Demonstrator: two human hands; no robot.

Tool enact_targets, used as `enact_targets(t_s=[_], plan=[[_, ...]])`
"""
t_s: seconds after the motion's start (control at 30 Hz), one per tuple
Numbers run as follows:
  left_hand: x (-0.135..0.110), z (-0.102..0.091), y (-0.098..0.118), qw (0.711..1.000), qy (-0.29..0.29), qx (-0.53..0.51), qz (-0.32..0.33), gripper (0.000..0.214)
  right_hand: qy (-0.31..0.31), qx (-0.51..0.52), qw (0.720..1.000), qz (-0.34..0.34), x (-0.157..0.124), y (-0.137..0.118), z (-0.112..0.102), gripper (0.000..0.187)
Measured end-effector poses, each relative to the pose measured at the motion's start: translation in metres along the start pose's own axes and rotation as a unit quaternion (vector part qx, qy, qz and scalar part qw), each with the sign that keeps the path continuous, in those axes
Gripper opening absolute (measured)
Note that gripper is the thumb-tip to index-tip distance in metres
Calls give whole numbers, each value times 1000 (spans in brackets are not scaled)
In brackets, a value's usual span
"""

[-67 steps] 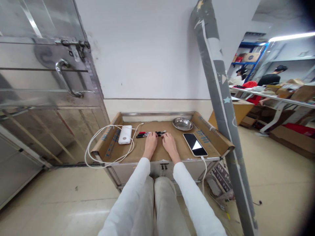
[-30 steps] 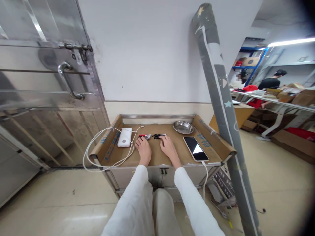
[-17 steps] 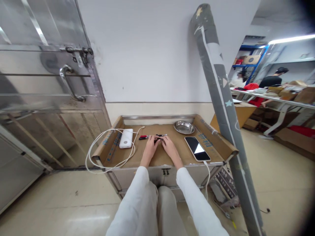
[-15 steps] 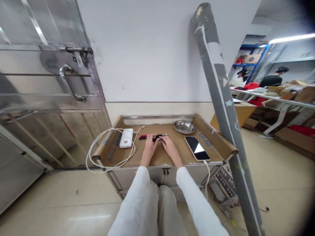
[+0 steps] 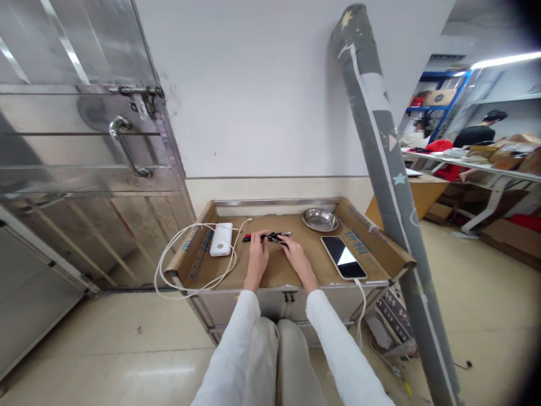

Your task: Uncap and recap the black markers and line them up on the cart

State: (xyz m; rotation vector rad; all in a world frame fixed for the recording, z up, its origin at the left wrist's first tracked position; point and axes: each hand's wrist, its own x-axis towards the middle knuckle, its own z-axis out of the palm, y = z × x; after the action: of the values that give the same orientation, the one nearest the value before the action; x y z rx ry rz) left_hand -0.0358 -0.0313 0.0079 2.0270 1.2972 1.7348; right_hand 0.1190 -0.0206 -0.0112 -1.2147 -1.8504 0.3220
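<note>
Several black and red pens [image 5: 275, 237] lie in a loose bunch on the brown cardboard lining [image 5: 236, 272] of a cabinet top. My left hand [image 5: 258, 252] is closed over the left part of the bunch, hiding some of it, with red and black ends poking out on its far side. Bent fingers of my right hand [image 5: 296, 255] hold the bunch farther right, near its silvery tips. To the left lies a white power bank [image 5: 220, 239] with a white cable [image 5: 175, 243]. A phone [image 5: 343, 257] rests at the right, plugged into another white cable.
A shallow metal dish [image 5: 320, 220] stands at the back right. Raised cardboard sides [image 5: 376, 237] edge the top. A long grey wrapped roll [image 5: 391, 163] leans on the wall at right. A metal door [image 5: 84, 169] is at left. Two people sit at a table beyond.
My hands have moved slightly apart, baring more of the pens between them. The whole view has shifted a little, so everything sits slightly farther right.
</note>
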Motion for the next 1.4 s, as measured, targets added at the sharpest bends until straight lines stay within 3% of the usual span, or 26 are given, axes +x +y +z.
enact_targets(t_s=[0.23, 0.63, 1.4], plan=[[0, -2, 3, 999, 29, 16, -27, 17, 3, -46, 999, 10, -1, -9, -4, 21], [3, -2, 4, 998, 53, 5, -42, 16, 13, -33, 999, 9, -1, -11, -9, 19], [2, -6, 10, 998, 36, -28, -41, 16, 19, -1, 999, 47, -3, -17, -16, 19]])
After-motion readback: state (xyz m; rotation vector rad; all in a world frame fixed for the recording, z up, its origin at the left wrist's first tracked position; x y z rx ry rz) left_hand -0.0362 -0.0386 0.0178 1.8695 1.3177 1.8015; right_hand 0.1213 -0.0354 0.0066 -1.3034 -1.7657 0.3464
